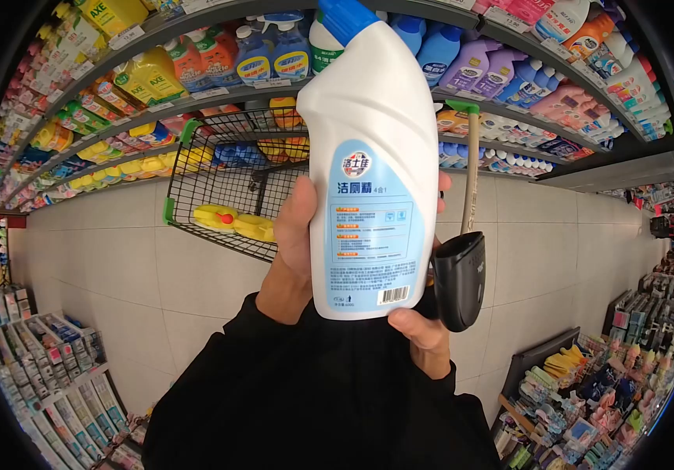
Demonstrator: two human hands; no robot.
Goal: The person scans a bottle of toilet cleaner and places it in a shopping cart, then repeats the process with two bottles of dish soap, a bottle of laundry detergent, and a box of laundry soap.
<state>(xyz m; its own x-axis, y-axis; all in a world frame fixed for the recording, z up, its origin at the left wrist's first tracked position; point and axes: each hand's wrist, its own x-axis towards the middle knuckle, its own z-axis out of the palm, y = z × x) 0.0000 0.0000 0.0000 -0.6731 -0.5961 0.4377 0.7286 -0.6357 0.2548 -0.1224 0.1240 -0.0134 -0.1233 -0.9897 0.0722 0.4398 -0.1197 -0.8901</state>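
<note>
Upright in front of me is a white toilet cleaner bottle (pixel 374 117) with a blue cap (pixel 345 19) and a light blue printed back label. My left hand (pixel 294 235) grips its left edge, thumb in front; fingertips show past the right edge. My right hand (pixel 423 337) holds the bottom right corner with the thumb on the front, its other fingers mostly hidden. Just right of the bottle, close to that hand, is a black, rounded holder-like object (pixel 460 282). A thin pale rod (pixel 471 168) with a green end rises from behind it. I cannot tell whether the right hand touches either.
A black wire shopping cart (pixel 231 184) with green corners stands beyond my left hand, yellow packages (pixel 235 223) inside. Shelves of cleaning bottles (pixel 254 59) curve across the back. Goods racks stand at lower left (pixel 55 376) and lower right (pixel 587 399), with pale floor tiles (pixel 117 258) between.
</note>
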